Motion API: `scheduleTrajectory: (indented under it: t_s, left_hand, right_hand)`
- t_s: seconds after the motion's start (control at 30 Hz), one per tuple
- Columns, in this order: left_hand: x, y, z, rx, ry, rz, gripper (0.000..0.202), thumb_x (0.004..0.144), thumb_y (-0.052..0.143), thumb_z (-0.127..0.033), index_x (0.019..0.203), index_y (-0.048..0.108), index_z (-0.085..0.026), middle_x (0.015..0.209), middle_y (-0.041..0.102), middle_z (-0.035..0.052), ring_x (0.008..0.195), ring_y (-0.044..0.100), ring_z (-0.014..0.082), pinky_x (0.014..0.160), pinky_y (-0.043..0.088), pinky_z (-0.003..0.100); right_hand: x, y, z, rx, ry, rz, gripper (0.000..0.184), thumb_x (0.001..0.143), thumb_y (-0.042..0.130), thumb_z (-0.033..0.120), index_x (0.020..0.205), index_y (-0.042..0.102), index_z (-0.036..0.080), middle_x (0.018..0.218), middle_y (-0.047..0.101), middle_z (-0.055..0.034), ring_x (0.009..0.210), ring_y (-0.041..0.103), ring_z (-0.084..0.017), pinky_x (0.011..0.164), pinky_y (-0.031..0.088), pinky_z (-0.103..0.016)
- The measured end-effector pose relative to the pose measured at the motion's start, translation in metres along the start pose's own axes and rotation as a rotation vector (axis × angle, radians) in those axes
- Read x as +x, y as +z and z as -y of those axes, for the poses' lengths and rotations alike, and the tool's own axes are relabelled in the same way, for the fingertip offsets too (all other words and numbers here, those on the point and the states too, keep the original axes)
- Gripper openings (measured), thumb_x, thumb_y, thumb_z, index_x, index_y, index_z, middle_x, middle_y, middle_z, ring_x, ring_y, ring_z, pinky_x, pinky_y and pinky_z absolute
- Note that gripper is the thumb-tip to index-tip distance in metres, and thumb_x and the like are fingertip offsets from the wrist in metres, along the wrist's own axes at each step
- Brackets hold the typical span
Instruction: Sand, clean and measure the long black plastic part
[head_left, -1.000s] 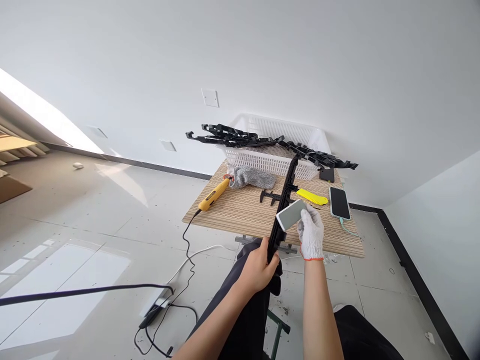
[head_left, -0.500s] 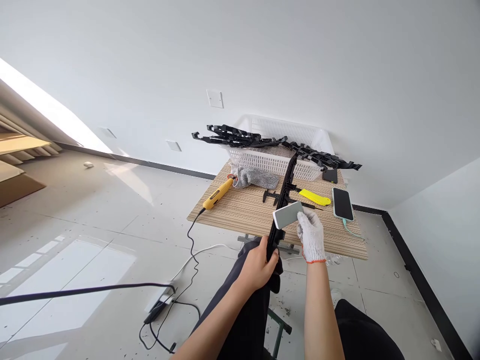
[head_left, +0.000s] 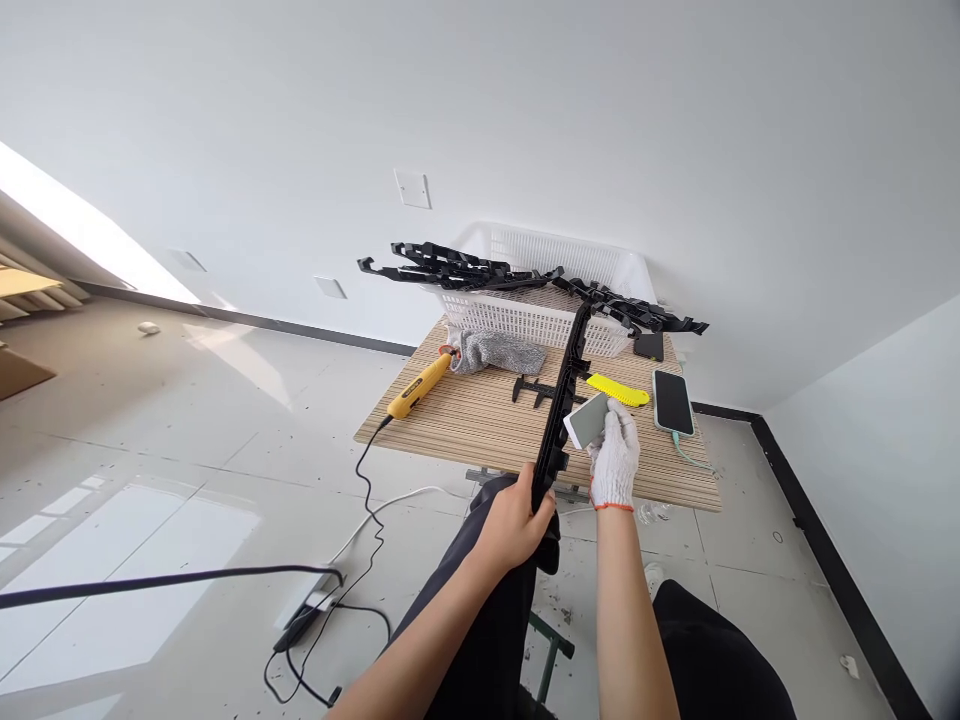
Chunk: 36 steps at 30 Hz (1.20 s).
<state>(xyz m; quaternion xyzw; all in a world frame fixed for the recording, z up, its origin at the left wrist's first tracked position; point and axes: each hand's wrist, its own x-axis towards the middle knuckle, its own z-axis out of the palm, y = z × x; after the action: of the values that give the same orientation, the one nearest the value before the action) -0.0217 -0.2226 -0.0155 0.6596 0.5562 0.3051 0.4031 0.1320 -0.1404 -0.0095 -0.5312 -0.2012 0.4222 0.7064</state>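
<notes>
My bare left hand [head_left: 517, 518] is wrapped round the lower end of a long black plastic strip [head_left: 559, 415] with clips along its side. The strip slants up from my knees over the table edge, its far end by the basket. White-gloved, my right hand [head_left: 616, 455] pinches a flat grey-and-white pad [head_left: 587, 421], which looks like a sanding sponge. The pad is tilted beside the strip's right edge; whether it touches the strip I cannot tell. Behind the strip lie a black caliper [head_left: 531, 389] and a yellow utility knife [head_left: 621, 390].
A white basket [head_left: 510, 316] at the back bears several black plastic parts [head_left: 450, 268] jutting past both sides. On the slatted table [head_left: 472, 432] are a yellow corded tool [head_left: 420, 388], a grey glove [head_left: 499, 352] and a charging phone [head_left: 673, 402]. Cables and a power strip [head_left: 304, 615] lie on the floor.
The pad has turned from lying broadside across the strip to a steeper tilt at its right side. My left hand keeps its grip; the whole view has shifted slightly.
</notes>
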Motion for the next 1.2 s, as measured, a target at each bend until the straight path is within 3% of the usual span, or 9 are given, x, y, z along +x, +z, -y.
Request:
scheduleTrajectory:
  t_s: [0.27,0.43,0.5,0.6,0.67,0.8,0.9,1.0,1.2]
  left_hand:
    - [-0.002,0.003,-0.005,0.017,0.013,0.014,0.013,0.093,0.049,-0.032,0.103,0.047,-0.023,0.076,0.069,0.0027,0.074,0.071,0.0239,0.063,0.044,0.027]
    - [-0.004,0.003,-0.004,0.022,0.020,0.004,0.015,0.094,0.048,-0.033,0.104,0.048,-0.023,0.076,0.069,0.0027,0.072,0.071,0.0239,0.063,0.045,0.028]
    - [-0.005,0.002,-0.003,0.017,0.021,0.008,0.015,0.094,0.047,-0.033,0.105,0.047,-0.023,0.076,0.069,0.0025,0.072,0.071,0.0241,0.064,0.046,0.028]
    - [-0.005,0.001,-0.003,0.029,0.022,0.017,0.016,0.094,0.046,-0.033,0.107,0.048,-0.023,0.075,0.069,0.0025,0.073,0.071,0.0248,0.065,0.047,0.029]
    - [-0.005,0.000,-0.003,0.040,0.024,0.019,0.017,0.094,0.046,-0.033,0.107,0.048,-0.022,0.075,0.069,0.0028,0.074,0.071,0.0255,0.066,0.047,0.030]
    - [-0.006,0.000,-0.003,0.040,0.031,0.011,0.017,0.094,0.046,-0.034,0.107,0.049,-0.022,0.076,0.069,0.0038,0.076,0.072,0.0264,0.068,0.047,0.031]
    - [-0.007,0.001,-0.002,0.018,0.024,0.003,0.019,0.093,0.048,-0.035,0.107,0.050,-0.022,0.076,0.070,0.0043,0.075,0.072,0.0270,0.067,0.047,0.032]
    - [-0.007,0.000,-0.003,-0.068,0.015,-0.003,0.026,0.092,0.050,-0.037,0.112,0.050,-0.022,0.079,0.072,0.0044,0.075,0.071,0.0261,0.069,0.048,0.033]
    - [-0.006,-0.008,-0.002,-0.441,-0.031,0.101,0.026,0.096,0.046,-0.041,0.114,0.048,-0.021,0.094,0.074,0.0038,0.080,0.069,0.0185,0.080,0.052,0.032]
  right_hand:
    - [-0.003,-0.003,0.002,0.012,0.009,0.116,0.059,0.075,0.064,0.035,0.133,0.063,0.024,0.117,0.068,-0.0087,0.074,0.063,-0.014,0.050,0.042,-0.022]
    - [-0.010,-0.001,0.007,-0.114,0.011,0.234,0.063,0.072,0.069,0.027,0.134,0.059,0.028,0.089,0.067,-0.0008,0.051,0.047,-0.008,0.042,0.032,-0.021]
    - [-0.009,-0.001,0.008,-0.101,0.020,0.241,0.058,0.072,0.072,0.029,0.128,0.060,0.026,0.076,0.062,0.0035,0.049,0.044,-0.007,0.042,0.032,-0.021]
    - [-0.006,-0.003,0.008,-0.056,0.057,0.165,0.036,0.075,0.073,0.044,0.103,0.063,0.023,0.057,0.045,0.0091,0.044,0.037,-0.007,0.039,0.027,-0.019]
    - [-0.004,-0.005,0.007,-0.014,0.095,0.125,0.036,0.076,0.072,0.053,0.089,0.059,0.023,0.052,0.039,0.0102,0.042,0.033,-0.006,0.037,0.024,-0.019]
    - [-0.002,-0.007,0.006,0.047,0.097,0.158,0.043,0.069,0.077,0.057,0.081,0.055,0.023,0.058,0.046,0.0075,0.047,0.040,-0.006,0.041,0.030,-0.019]
    - [-0.001,-0.005,0.009,0.088,0.075,0.183,0.047,0.061,0.083,0.053,0.085,0.056,0.023,0.068,0.056,0.0045,0.053,0.050,-0.008,0.043,0.034,-0.019]
    - [-0.003,-0.003,0.014,-0.008,0.130,0.132,0.053,0.062,0.082,0.050,0.102,0.060,0.023,0.080,0.065,0.0000,0.057,0.058,-0.010,0.039,0.028,-0.017]
    - [-0.012,-0.005,0.019,-0.200,0.123,0.221,0.051,0.074,0.072,0.049,0.117,0.063,0.022,0.060,0.057,0.0057,0.039,0.039,-0.005,0.034,0.022,-0.016]
